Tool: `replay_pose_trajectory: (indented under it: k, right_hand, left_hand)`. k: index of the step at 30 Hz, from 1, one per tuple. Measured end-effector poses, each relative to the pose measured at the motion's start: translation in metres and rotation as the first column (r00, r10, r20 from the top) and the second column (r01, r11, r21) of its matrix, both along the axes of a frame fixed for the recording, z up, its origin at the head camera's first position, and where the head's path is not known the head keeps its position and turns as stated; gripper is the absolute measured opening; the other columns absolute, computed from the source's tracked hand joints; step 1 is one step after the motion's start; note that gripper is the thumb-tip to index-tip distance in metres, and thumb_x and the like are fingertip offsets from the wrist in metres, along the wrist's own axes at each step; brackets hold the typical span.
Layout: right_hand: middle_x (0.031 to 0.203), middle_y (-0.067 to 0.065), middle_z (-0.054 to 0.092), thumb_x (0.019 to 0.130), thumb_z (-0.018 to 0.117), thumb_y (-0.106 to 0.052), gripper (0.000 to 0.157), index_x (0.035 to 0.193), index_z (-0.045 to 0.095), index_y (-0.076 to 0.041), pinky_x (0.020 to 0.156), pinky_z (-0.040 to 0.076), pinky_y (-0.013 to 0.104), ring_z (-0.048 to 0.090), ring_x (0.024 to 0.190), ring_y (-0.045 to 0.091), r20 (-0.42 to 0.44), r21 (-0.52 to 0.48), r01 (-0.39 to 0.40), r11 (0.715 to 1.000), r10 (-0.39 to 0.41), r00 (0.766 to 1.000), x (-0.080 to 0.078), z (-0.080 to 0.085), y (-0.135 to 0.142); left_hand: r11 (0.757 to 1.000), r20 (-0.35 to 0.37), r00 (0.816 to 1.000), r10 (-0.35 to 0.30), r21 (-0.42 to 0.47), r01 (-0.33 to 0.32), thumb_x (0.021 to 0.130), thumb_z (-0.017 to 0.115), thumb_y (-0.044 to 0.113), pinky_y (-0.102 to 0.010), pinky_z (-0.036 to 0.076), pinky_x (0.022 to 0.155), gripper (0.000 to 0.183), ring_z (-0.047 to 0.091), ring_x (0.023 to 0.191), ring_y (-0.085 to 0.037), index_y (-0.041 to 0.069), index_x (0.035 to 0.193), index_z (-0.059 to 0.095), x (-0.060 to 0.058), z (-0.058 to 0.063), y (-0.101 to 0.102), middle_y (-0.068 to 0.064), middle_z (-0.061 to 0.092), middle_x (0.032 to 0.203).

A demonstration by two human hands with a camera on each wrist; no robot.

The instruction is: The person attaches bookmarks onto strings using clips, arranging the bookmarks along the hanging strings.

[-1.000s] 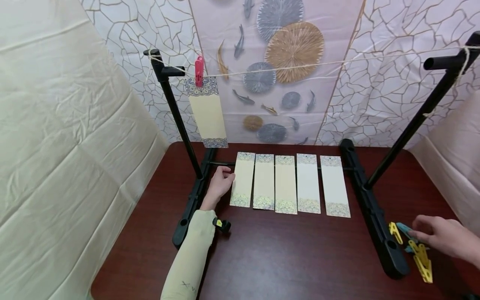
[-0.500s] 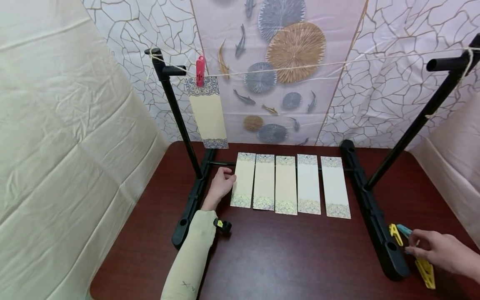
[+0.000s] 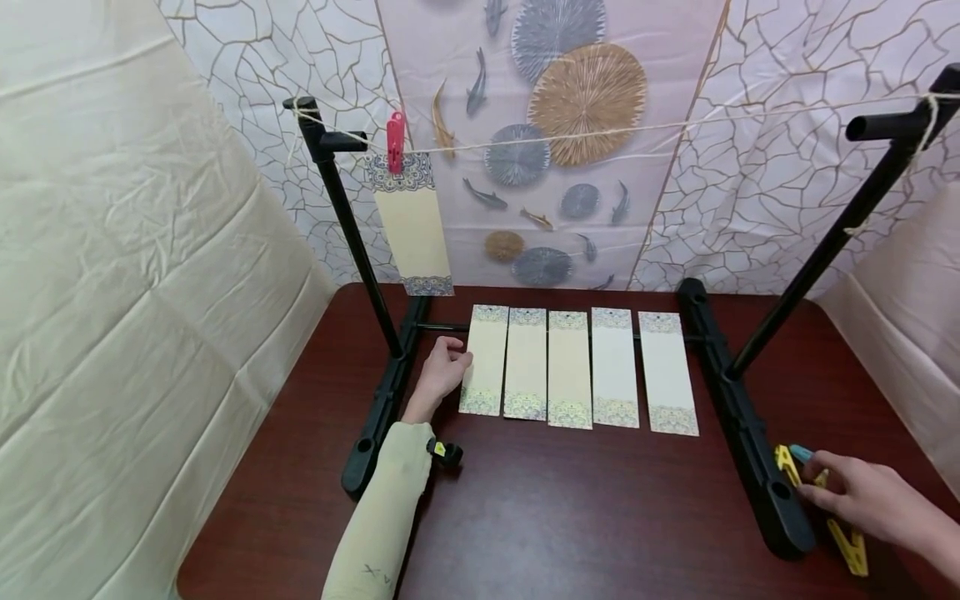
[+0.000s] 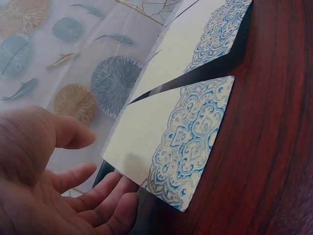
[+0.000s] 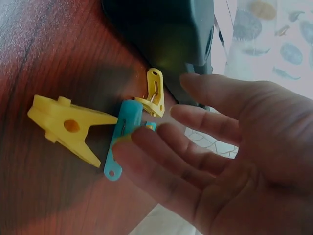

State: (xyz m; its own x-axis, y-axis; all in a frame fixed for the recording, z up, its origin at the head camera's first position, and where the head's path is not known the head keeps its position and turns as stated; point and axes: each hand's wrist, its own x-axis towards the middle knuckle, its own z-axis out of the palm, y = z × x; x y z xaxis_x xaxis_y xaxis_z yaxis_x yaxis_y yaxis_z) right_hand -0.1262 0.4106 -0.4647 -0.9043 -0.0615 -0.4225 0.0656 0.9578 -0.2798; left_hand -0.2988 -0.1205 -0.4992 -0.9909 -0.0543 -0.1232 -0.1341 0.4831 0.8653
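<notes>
Beside the leftmost of several patterned paper bookmarks [image 3: 483, 358] is my left hand [image 3: 441, 371]. Its loosely bent fingers are at the bookmark's edge, with the thumb apart; nothing is gripped. Over a few clothespins at the right is my right hand [image 3: 870, 496], its fingers bent and spread from the thumb. In the right wrist view, a large yellow clothespin [image 5: 54, 112], a teal clothespin [image 5: 129, 110] and a smaller yellow clothespin [image 5: 152, 81] lie by the fingers. One fingertip overlaps the teal one; contact is unclear.
A string [image 3: 637, 127] runs between two black posts of a stand. From its left part hangs a cream bookmark [image 3: 412, 229], held by a red clothespin [image 3: 395, 143]. The stand's right foot [image 3: 772, 492] lies between the bookmarks and the clothespins.
My right hand has shifted down and slightly left over the clothespins, covering more of the teal one in the head view. My left hand stays at the leftmost bookmark.
</notes>
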Motion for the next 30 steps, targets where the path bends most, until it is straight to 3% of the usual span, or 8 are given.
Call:
replay_pose_trajectory:
  k: [7, 11, 14, 18, 26, 30]
  right_hand:
    - [0.064, -0.001, 0.056, 0.092, 0.066, -0.023, 0.025, 0.094, 0.063, 0.002, 0.052, 0.04, 0.032, 0.05, 0.056, 0.014, -0.049, 0.021, -0.014, 1.0, 0.015, 0.999, -0.006, 0.003, -0.008]
    - [0.055, -0.002, 0.048, 0.091, 0.068, -0.027, 0.024, 0.086, 0.062, -0.004, 0.049, 0.035, 0.03, 0.045, 0.05, 0.014, -0.128, 0.014, -0.024, 1.0, 0.025, 0.991, -0.007, -0.001, -0.008]
    - [0.06, 0.0, 0.052, 0.09, 0.069, -0.033, 0.03, 0.086, 0.063, -0.003, 0.05, 0.036, 0.031, 0.045, 0.052, 0.014, -0.161, 0.042, -0.039, 0.998, 0.045, 0.986, -0.009, -0.001, -0.007]
    - [0.075, 0.007, 0.058, 0.089, 0.069, -0.038, 0.041, 0.092, 0.065, 0.002, 0.053, 0.04, 0.033, 0.048, 0.062, 0.017, -0.135, 0.111, -0.033, 0.993, 0.048, 0.99, -0.011, 0.003, -0.009]
    - [0.092, 0.025, 0.055, 0.084, 0.073, -0.043, 0.049, 0.102, 0.063, 0.001, 0.058, 0.044, 0.042, 0.054, 0.076, 0.029, -0.051, 0.181, -0.021, 0.983, 0.03, 0.998, -0.017, -0.005, -0.002]
    - [0.089, 0.021, 0.057, 0.085, 0.071, -0.045, 0.048, 0.1, 0.063, 0.0, 0.059, 0.043, 0.041, 0.055, 0.074, 0.026, -0.031, 0.164, -0.015, 0.986, 0.021, 0.999, -0.02, -0.005, 0.0]
  left_hand:
    - [1.0, 0.006, 1.0, -0.009, 0.006, 0.009, 0.096, 0.058, 0.029, -0.036, 0.049, 0.076, 0.036, 0.061, 0.095, -0.027, 0.011, 0.126, 0.05, 0.001, 0.001, 0.0, -0.014, 0.061, 0.114]
    - [1.0, 0.02, 1.0, -0.02, 0.004, 0.02, 0.097, 0.058, 0.031, -0.035, 0.048, 0.074, 0.038, 0.061, 0.093, -0.026, 0.012, 0.127, 0.048, 0.001, 0.0, 0.0, -0.013, 0.061, 0.114]
    - [1.0, 0.033, 0.999, -0.026, 0.013, 0.025, 0.097, 0.058, 0.032, -0.035, 0.049, 0.074, 0.041, 0.062, 0.093, -0.026, 0.012, 0.13, 0.046, 0.001, -0.001, 0.0, -0.014, 0.061, 0.115]
    - [1.0, 0.061, 0.998, -0.027, 0.013, 0.026, 0.096, 0.06, 0.033, -0.037, 0.05, 0.075, 0.048, 0.063, 0.095, -0.026, 0.012, 0.135, 0.041, 0.001, -0.002, 0.002, -0.015, 0.062, 0.118]
    - [1.0, 0.08, 0.997, -0.02, -0.018, 0.021, 0.092, 0.066, 0.03, -0.035, 0.051, 0.074, 0.058, 0.063, 0.095, -0.027, 0.011, 0.14, 0.041, 0.002, -0.001, 0.004, -0.016, 0.062, 0.114]
    - [0.999, 0.072, 0.997, -0.021, -0.031, 0.023, 0.092, 0.067, 0.026, -0.035, 0.051, 0.072, 0.055, 0.063, 0.094, -0.027, 0.01, 0.139, 0.044, 0.003, -0.001, 0.004, -0.017, 0.061, 0.115]
